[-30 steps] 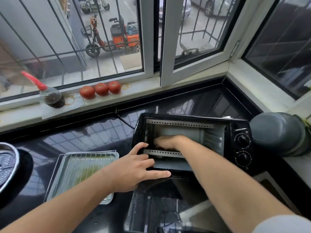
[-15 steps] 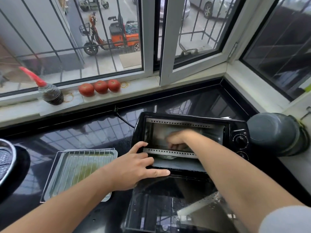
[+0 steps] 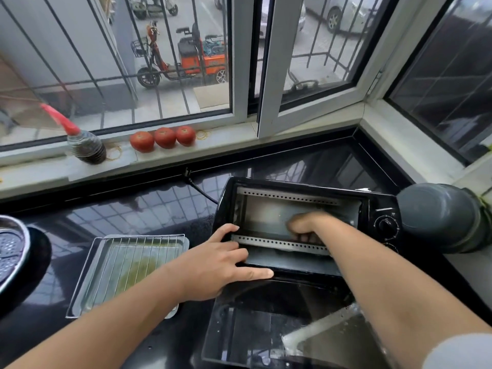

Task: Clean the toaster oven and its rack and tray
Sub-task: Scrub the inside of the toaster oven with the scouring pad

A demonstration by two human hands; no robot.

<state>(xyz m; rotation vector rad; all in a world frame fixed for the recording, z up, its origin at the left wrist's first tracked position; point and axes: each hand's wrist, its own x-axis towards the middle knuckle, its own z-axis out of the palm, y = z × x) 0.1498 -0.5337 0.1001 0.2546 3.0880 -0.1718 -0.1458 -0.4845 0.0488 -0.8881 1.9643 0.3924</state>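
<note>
Toaster oven (image 3: 306,225): on tabletop (image 3: 133,209), right of tray (image 3: 127,272).
Rack (image 3: 138,259): in tray.
Tomatoes (image 3: 163,138): on windowsill (image 3: 239,137), behind tray.
Pot (image 3: 439,217): right of oven.

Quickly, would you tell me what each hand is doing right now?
Left hand: open, fingers straight, resting on the toaster oven front.
Right hand: inside the oven, fingers curled; whether it holds anything cannot be told.

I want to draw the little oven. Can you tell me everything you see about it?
The oven is small, black and shiny, standing on the dark counter. Its glass door lies folded down flat toward the person. Inside look like grey metal walls and perforated strips. Two round knobs sit on its right side, and a black cord leaves its back left. The left hand rests flat on the front left edge; the right hand is inside, blurred.
</note>
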